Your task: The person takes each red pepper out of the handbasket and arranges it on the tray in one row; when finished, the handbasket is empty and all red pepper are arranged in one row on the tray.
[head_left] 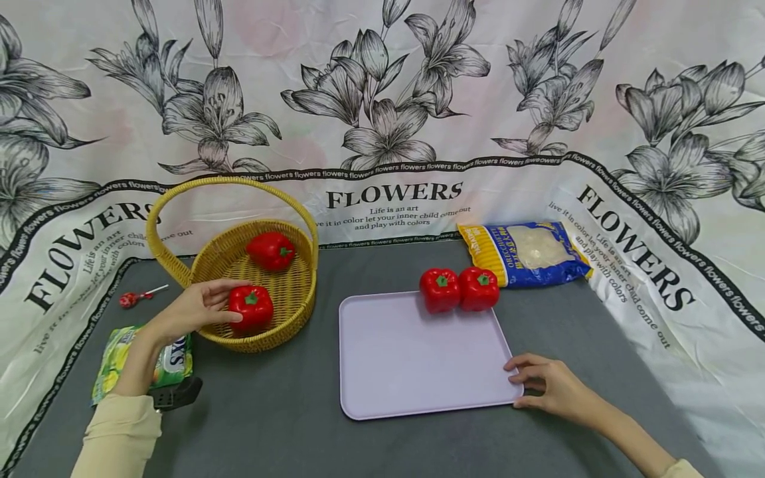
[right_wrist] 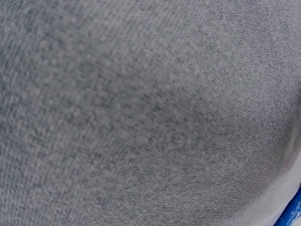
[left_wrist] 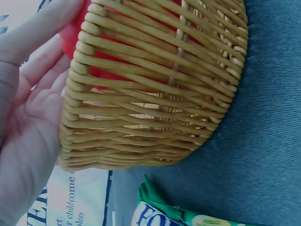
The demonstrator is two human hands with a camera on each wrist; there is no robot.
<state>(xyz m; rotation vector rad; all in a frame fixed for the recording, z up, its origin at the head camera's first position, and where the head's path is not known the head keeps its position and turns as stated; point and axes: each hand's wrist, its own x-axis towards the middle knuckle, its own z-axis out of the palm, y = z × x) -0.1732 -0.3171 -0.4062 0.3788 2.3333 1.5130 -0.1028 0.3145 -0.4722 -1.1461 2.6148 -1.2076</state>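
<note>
My left hand [head_left: 200, 307] reaches over the near left rim of a yellow wicker basket [head_left: 301, 315] and grips a red bell pepper [head_left: 251, 309] with thumb and fingers. In the left wrist view, red shows through the weave of the basket side, beside the palm. Farther back in the basket lies another red bell pepper [head_left: 270, 251]. At the front right corner of a pale lilac tray [head_left: 418, 358], my right hand [head_left: 556, 388] holds the edge between thumb and curled fingers. Two red bell peppers [head_left: 440, 290] sit side by side at the tray's far right corner.
Behind the tray lies a blue and yellow pasta bag [head_left: 526, 253]. A green snack pouch [head_left: 176, 362] lies under my left forearm, with a red lollipop [head_left: 128, 300] beyond it. The basket's tall handle [head_left: 233, 180] arches above its bowl. Flower-printed cloth borders the grey table [head_left: 269, 411].
</note>
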